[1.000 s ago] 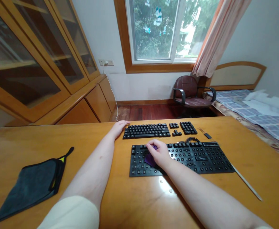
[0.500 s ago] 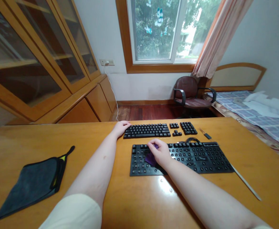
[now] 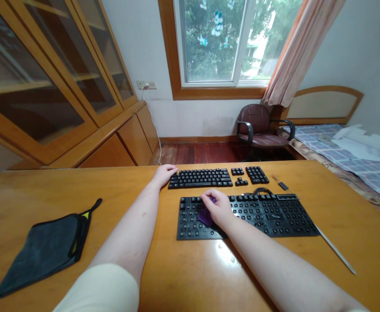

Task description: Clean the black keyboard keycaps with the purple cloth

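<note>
A black keyboard base, with most of its keycaps off and the top row still fitted, lies across the desk. Over its left part, my right hand is closed on a small purple cloth, pressing against the bare key posts. Loose black keycaps are laid out in keyboard order behind the base. My left hand lies on the desk at their left end, fingers stretched out and fingertips at the edge keys. Whether it touches a key is too small to tell.
A folded dark grey cloth lies at the left on the wooden desk. A thin white stick sits right of the base, and a small black tool with wire prongs behind it. A brown chair stands beyond the desk.
</note>
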Tool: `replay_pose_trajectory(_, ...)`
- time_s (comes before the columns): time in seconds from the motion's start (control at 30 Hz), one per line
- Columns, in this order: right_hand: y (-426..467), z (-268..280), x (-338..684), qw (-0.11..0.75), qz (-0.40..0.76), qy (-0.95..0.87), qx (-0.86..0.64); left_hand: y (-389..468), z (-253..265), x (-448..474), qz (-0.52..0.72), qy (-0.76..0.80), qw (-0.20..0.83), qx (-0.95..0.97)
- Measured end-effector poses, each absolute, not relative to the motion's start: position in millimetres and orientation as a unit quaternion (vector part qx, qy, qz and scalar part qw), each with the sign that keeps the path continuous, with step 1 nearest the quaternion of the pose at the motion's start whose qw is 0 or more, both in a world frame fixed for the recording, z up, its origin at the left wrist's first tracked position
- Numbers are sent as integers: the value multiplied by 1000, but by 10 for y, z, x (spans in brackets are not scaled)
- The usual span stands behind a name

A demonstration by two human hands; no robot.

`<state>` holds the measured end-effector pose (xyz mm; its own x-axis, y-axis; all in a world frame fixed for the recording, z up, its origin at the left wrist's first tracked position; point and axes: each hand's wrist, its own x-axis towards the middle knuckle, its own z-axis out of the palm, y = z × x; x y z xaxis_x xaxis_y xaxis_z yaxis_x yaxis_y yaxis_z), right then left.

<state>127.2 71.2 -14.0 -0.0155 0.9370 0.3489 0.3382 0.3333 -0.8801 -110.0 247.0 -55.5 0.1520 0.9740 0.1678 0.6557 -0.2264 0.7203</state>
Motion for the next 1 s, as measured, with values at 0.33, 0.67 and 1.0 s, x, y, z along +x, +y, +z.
replay_pose_trajectory(0.33, 719, -156, 1273, 503, 302, -644, -491, 2446, -540, -1102, 346, 598, 247, 679)
replay_pose_trajectory(0.67, 718, -157, 1268, 498, 304, -644, -494, 2447, -595, -1147, 481, 587, 295, 581)
replay_pose_trajectory(1.0, 720, -141, 1276, 502, 311, -647, -482, 2289, -581, -1334, 594, 596, 287, 457)
